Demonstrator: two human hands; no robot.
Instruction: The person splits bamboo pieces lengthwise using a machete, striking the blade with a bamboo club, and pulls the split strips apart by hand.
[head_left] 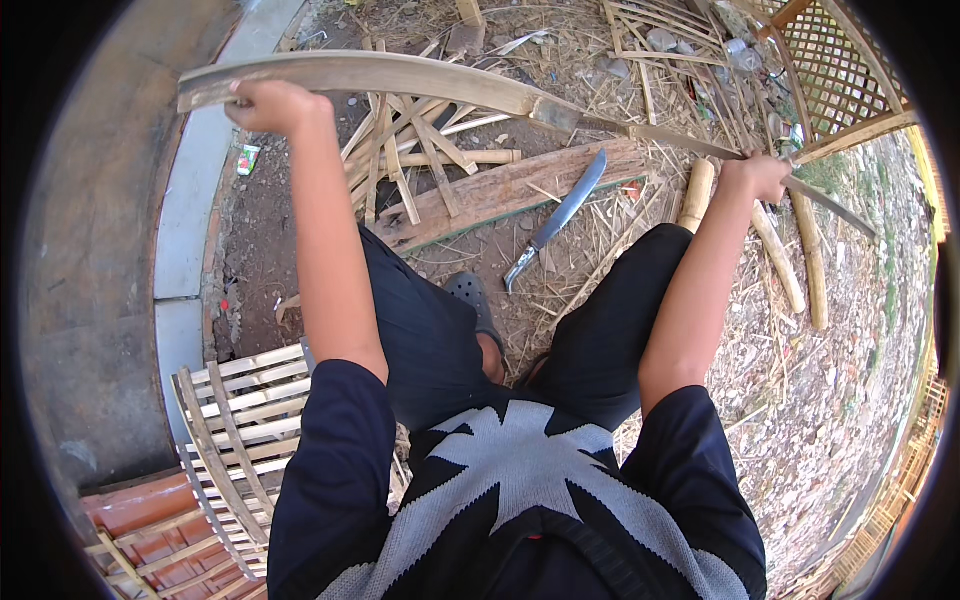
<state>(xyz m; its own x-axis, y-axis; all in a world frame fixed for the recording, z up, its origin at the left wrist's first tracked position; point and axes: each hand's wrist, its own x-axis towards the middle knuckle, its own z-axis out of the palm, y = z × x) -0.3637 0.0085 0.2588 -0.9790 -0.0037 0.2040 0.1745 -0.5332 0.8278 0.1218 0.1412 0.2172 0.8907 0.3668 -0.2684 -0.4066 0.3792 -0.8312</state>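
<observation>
A person sits low on the ground, knees apart in dark trousers, holding a long split bamboo strip (400,78) that arcs across the top of the frame from upper left to far right. The left hand (270,105), in the upper left, is closed around the broad pale end of the strip, fingers wrapped over it. The right hand (762,175), in the upper right, is clenched on the thin tapering end, where the strip narrows to a slat running on toward the right edge.

Below the strip, near the upper centre, a weathered wooden plank (500,190) lies on the dirt, and a curved machete (560,215) rests with its blade on the plank and its handle pointing down toward the person's foot in a grey sandal (472,295). Loose bamboo slats (420,150) are heaped just left of the plank. Short round bamboo poles (790,260) lie on the ground under the right hand.

At the lower left, beside the person's left arm, stands a slatted bamboo rack (235,420). A bamboo lattice panel (835,60) leans in the upper right corner. Shavings and straw litter the ground.
</observation>
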